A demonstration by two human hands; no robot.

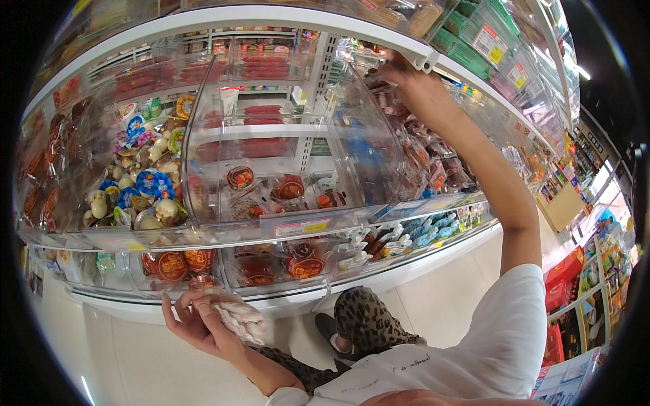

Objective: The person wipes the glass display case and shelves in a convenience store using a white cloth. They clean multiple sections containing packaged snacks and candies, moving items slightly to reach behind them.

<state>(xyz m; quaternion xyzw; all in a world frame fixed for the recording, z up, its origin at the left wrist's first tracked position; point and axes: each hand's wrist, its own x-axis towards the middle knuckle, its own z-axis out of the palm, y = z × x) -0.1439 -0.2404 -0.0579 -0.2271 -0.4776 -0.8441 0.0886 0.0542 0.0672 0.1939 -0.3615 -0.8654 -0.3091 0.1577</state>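
Note:
My left hand (208, 325) is low in front of the shelf, palm up, with a crumpled whitish cloth (241, 319) held against its fingers. My right arm reaches up and forward; my right hand (406, 73) is blurred at the back of a clear plastic bin, by dark packaged snacks (426, 152), partly behind a white shelf rail (304, 18). Whether it grips anything cannot be told. Between my hands stands a clear bin holding a few round packaged snacks (289, 187). The bin to its left is piled with wrapped snacks (152, 177) with blue, yellow and white parts.
A lower shelf holds red-labelled round packs (172, 266) and spouted pouches (398, 246). Above the rail are green packs (457, 38) in clear bins. A rack with red boxes (563, 274) stands at the right. My legs and shoe are close below the shelf on the tiled floor (442, 284).

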